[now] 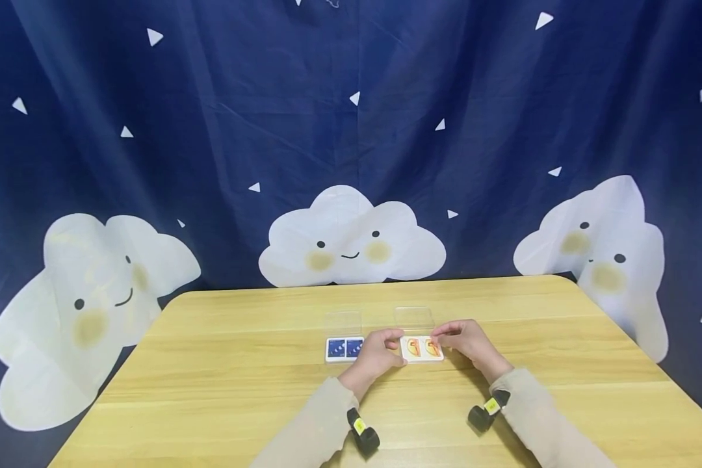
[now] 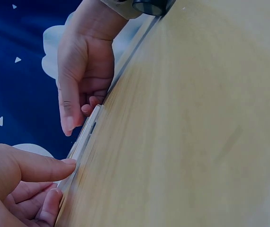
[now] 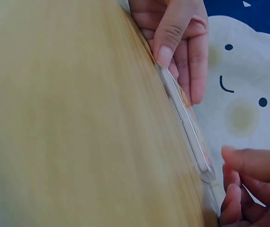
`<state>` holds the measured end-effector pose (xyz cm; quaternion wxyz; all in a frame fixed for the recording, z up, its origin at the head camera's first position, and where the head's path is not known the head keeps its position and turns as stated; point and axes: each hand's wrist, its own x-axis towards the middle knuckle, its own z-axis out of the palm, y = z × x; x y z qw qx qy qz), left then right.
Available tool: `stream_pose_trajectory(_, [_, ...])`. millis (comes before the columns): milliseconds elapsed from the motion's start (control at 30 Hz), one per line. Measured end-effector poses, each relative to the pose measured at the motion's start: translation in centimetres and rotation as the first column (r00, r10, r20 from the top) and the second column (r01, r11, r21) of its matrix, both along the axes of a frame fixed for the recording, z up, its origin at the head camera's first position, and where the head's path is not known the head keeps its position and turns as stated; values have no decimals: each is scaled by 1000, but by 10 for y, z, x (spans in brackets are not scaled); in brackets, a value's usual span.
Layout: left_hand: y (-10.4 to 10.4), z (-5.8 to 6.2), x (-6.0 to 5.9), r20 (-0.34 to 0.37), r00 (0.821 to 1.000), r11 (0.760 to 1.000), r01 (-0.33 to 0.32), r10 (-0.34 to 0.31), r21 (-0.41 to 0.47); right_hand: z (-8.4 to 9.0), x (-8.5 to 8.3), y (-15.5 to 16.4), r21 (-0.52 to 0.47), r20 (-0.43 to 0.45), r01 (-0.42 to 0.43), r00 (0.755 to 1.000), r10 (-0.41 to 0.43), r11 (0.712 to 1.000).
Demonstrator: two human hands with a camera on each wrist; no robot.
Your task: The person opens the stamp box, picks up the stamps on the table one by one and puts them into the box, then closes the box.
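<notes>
Both hands sit at the ends of the flat clear plastic case with orange picture cards (image 1: pixel 422 348), which lies mid-bench, well clear of every edge; the left hand (image 1: pixel 377 356) pinches its left end, the right hand (image 1: pixel 467 340) curls fingertips at its right end. The case is thin and slick, so a pinch could slip and skid it into the matching blue-card case (image 1: pixel 344 348) just beside it. The wooden bench (image 1: pixel 222 364) offers open room all round.

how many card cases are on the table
2. A blue card case lies just left of the left hand; an orange card case sits between both hands, its left end partly covered. Each has a clear lid open behind.
</notes>
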<state>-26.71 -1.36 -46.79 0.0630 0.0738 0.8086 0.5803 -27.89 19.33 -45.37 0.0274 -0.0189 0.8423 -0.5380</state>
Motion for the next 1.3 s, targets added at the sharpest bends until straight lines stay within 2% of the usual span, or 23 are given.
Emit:
stream_pose_trajectory(200, [1,3,1,0,1000,1000,4,-4,1,1,-6,8,-33,18,-73,997,73,997])
stream_pose_trajectory(367, [2,5,1,-1,1000,1000,1,-1,-10,4,-12,13,-100,20,-136,990,139,986])
stream_pose_trajectory(633, [3,6,1,-6,1000,1000,-2,1,-24,9,-21,16,-127,-12,-185,983,185,975])
stream_pose_trajectory(1000, [4,4,0,4,1000,999,-15,15,-38,11,-38,17,-94,-53,-216,976,212,972])
stream_pose_trajectory(1300, [2,1,-1,14,1000,999,-20,20,-28,11,-49,15,-83,-59,-204,978,200,975])
